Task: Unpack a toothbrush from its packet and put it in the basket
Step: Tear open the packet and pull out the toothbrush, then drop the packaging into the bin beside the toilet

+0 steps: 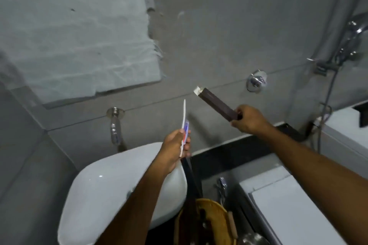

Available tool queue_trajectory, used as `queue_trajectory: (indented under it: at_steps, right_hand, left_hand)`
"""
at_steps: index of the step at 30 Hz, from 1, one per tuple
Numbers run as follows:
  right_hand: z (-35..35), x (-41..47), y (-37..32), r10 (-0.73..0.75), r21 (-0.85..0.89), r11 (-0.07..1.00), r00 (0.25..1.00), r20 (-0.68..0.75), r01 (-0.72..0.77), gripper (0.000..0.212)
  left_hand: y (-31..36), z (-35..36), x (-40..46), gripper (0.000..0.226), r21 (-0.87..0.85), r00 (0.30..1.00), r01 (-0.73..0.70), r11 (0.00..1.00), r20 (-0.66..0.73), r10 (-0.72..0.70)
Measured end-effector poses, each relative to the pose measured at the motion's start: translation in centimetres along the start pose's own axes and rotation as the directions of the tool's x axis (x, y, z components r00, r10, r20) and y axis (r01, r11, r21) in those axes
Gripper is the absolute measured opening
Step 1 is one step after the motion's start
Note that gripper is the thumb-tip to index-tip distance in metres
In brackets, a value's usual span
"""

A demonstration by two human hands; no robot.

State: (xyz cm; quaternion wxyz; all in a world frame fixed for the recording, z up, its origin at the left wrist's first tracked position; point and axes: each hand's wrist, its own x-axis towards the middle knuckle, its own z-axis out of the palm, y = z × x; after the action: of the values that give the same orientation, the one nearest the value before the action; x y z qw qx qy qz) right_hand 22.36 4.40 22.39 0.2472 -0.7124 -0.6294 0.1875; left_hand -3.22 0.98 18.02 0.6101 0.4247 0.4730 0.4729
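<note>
My left hand [175,150] is closed around a slim white toothbrush [184,123] with red and blue markings; its thin white end points up above the white basin. My right hand [249,119] grips the lower end of a long dark brown packet [216,104], held up and to the right of the toothbrush, apart from it. The packet's pale open end [198,91] points up-left toward the wall. A woven yellow-brown basket [216,208] sits at the bottom centre, below both hands, with dark items inside that are hard to make out.
A white basin [119,195] lies under my left forearm on a black counter [229,155]. A chrome tap [222,187] stands beside the basket. A white appliance [288,205] fills the lower right. The grey wall carries a chrome valve [256,81] and pipe [115,125].
</note>
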Motion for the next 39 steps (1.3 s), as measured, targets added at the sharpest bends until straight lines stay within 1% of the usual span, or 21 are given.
queue_trajectory:
  at_steps: [2,4,7,9,11,13,14,15,17,19,21,23,25,27,28,31,33,36,37,39]
  right_hand:
    - [3.3,-2.3,5.9,0.157,0.090,0.982,0.985,0.071,-0.163,0.024]
    - [6.4,-5.0,11.8,0.294,0.132,0.939,0.941,0.167,-0.317,0.019]
    - [10.6,-9.5,19.3,0.477,0.158,0.833,0.832,0.282,-0.531,0.015]
    - [13.4,-12.7,23.9,0.567,0.131,0.757,0.744,0.353,-0.640,0.015]
    - [16.3,-15.5,27.7,0.636,0.095,0.690,0.664,0.393,-0.718,0.014]
    - [19.0,-17.8,30.6,0.691,0.046,0.631,0.589,0.419,-0.774,0.007]
    - [20.5,-18.9,32.2,0.711,0.004,0.613,0.554,0.432,-0.790,0.006]
    - [22.0,-19.7,33.5,0.728,-0.025,0.594,0.524,0.443,-0.804,0.010]
    - [24.8,-21.5,35.9,0.757,-0.052,0.557,0.481,0.443,-0.829,0.022]
    - [28.0,-22.7,38.5,0.794,-0.067,0.507,0.435,0.424,-0.860,0.022]
    - [31.2,-23.4,40.5,0.802,-0.093,0.485,0.399,0.445,-0.870,0.022]
    - [33.6,-23.8,42.1,0.792,-0.146,0.510,0.397,0.464,-0.847,0.021]
    - [35.8,-23.7,43.7,0.781,-0.156,0.536,0.418,0.464,-0.830,0.023]
    - [37.5,-23.7,44.9,0.786,-0.125,0.523,0.420,0.455,-0.843,0.029]
    - [38.4,-23.6,45.4,0.791,-0.110,0.510,0.415,0.450,-0.853,0.031]
    - [40.8,-23.0,46.5,0.789,-0.044,0.485,0.416,0.452,-0.873,0.027]
    - [41.9,-22.7,46.7,0.793,0.063,0.450,0.431,0.431,-0.891,0.022]
    - [42.3,-22.1,46.6,0.803,0.190,0.441,0.480,0.352,-0.877,0.008]
    - [42.0,-21.8,46.1,0.810,0.234,0.430,0.487,0.327,-0.872,0.009]
    - [40.7,-21.4,45.0,0.819,0.323,0.420,0.507,0.268,-0.848,0.019]
  left_hand:
    - [-3.5,4.3,0.6,0.024,0.027,0.998,0.067,0.997,0.014,-0.067]
    - [-8.1,8.5,1.0,0.022,0.061,0.985,0.172,0.983,0.012,-0.173]
    - [-16.1,13.4,0.4,0.024,0.120,0.939,0.342,0.932,0.002,-0.345]
    - [-22.1,15.9,-0.4,0.023,0.129,0.889,0.459,0.879,-0.054,-0.455]
    - [-28.0,17.5,-1.4,0.019,0.136,0.829,0.560,0.818,-0.112,-0.549]
    - [-32.9,18.0,-2.5,0.017,0.103,0.769,0.638,0.763,-0.139,-0.624]
    - [-35.5,18.2,-3.0,0.020,0.078,0.743,0.666,0.741,-0.150,-0.652]
    - [-37.9,18.1,-3.5,0.025,0.071,0.724,0.686,0.724,-0.161,-0.671]
    - [-42.3,17.3,-4.4,0.028,0.123,0.661,0.749,0.651,-0.206,-0.722]
    - [-46.7,16.4,-4.7,0.023,0.191,0.597,0.802,0.566,-0.261,-0.758]
    - [-50.5,15.3,-4.7,0.017,0.197,0.547,0.837,0.511,-0.308,-0.778]
    - [-53.4,14.5,-4.5,0.012,0.209,0.516,0.856,0.472,-0.331,-0.790]
    - [-56.0,13.8,-4.1,0.022,0.220,0.507,0.862,0.457,-0.359,-0.784]
    - [-58.0,12.9,-3.7,0.029,0.222,0.491,0.871,0.438,-0.403,-0.772]
    - [-58.9,12.6,-3.5,0.029,0.224,0.480,0.877,0.425,-0.415,-0.773]
    - [-60.7,12.0,-2.5,0.024,0.189,0.442,0.897,0.401,-0.432,-0.786]
    - [-61.6,11.9,-1.9,0.025,0.204,0.458,0.889,0.410,-0.434,-0.776]
    - [-62.4,12.6,-1.5,0.026,0.301,0.531,0.846,0.440,-0.402,-0.746]
    - [-62.2,13.1,-1.6,0.026,0.320,0.549,0.834,0.450,-0.388,-0.741]
    - [-61.0,14.3,-1.8,0.026,0.338,0.562,0.823,0.456,-0.367,-0.742]
